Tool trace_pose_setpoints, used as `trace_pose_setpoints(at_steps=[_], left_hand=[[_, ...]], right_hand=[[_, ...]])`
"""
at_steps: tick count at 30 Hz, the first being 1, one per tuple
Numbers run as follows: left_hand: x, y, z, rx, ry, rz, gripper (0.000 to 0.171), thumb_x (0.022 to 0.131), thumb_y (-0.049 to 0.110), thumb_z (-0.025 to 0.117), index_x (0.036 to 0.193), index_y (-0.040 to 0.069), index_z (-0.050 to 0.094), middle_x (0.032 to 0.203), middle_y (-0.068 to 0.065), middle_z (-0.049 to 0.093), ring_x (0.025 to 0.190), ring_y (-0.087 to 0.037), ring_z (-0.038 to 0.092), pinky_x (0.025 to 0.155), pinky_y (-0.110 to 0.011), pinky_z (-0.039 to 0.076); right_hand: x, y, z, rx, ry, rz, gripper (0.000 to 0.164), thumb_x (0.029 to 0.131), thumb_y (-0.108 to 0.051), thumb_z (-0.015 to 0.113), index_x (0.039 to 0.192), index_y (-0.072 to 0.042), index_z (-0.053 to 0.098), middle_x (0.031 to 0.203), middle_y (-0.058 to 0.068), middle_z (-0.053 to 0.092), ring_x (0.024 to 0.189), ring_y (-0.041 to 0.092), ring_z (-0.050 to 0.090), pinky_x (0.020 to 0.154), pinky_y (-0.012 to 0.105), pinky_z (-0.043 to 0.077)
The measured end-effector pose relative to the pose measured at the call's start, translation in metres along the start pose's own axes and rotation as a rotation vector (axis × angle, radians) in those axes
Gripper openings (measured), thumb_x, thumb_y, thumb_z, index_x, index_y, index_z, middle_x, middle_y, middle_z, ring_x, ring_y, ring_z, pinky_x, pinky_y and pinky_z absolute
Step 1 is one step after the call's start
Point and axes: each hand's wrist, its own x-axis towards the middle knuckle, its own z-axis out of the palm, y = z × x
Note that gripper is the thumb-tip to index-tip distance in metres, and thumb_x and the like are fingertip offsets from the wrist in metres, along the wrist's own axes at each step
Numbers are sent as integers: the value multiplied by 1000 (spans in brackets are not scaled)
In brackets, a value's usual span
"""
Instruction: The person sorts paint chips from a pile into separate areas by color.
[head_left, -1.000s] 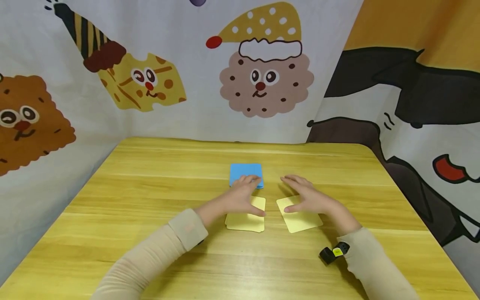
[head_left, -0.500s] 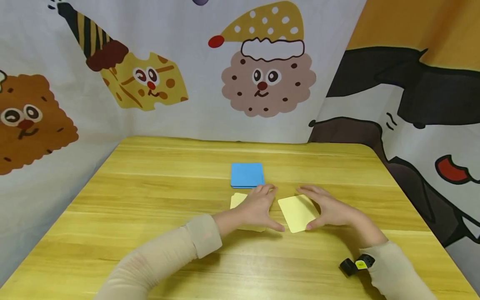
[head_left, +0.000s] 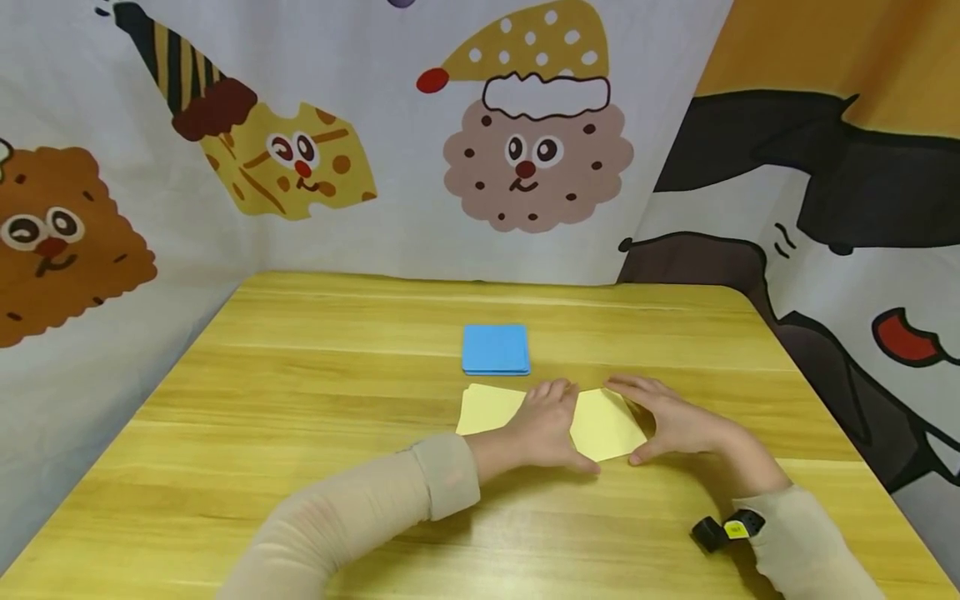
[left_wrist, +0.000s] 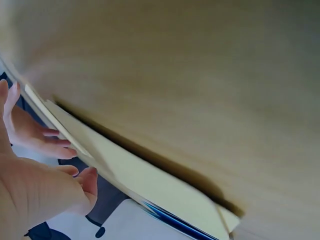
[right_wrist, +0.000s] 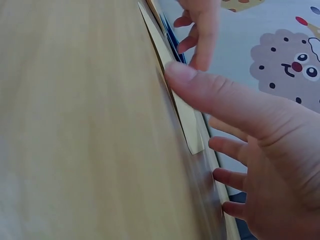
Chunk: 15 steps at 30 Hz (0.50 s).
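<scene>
Two yellow paper pieces lie side by side on the table: a left yellow stack (head_left: 487, 407) and a tilted right yellow card (head_left: 606, 423). My left hand (head_left: 542, 427) is over the right part of the stack, its spread thumb and fingers along the card's left edge. Part of the stack is hidden under it. At the card's right side, my right hand (head_left: 678, 423) has thumb and fingers apart near two of its corners; in the right wrist view the right thumb (right_wrist: 215, 92) overlaps the yellow card (right_wrist: 185, 120). Whether the fingertips touch is unclear.
A stack of blue cards (head_left: 495, 348) lies behind the yellow stack. A black device (head_left: 727, 529) with a yellow label is at the right cuff. A cartoon-printed cloth (head_left: 405, 242) hangs behind the wooden table (head_left: 337, 325).
My left hand has moved right, from over the stack to the right card's left edge. My right hand has slid off the card to its right side. The blue stack stays put.
</scene>
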Motion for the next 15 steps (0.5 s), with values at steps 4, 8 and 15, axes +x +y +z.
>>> trace_pose_setpoints(at_steps=[4,8,15], left_hand=[[3,1,3,21,-20,-3,121,65,78,66,150,3,26,151,-8,27,136,-22,24,110,-36,21],[3,2,6,56,-33,3,120,65,77,65,150,3,26,150,-7,28,134,-21,26,109,-34,24],[2,4,3,92,-44,6,117,67,76,64,149,2,28,149,-7,29,132,-20,27,107,-33,26]], right_hand=[[0,0,-1,-15,2,-16,109,63,-53,84,148,-7,34,149,13,30,132,39,25,97,65,27],[-1,0,0,-20,3,-28,107,63,-52,84,147,-6,37,148,13,32,132,38,26,97,65,26],[-2,-3,-1,-25,-2,-40,102,64,-51,84,145,-6,41,146,15,34,131,38,27,97,65,27]])
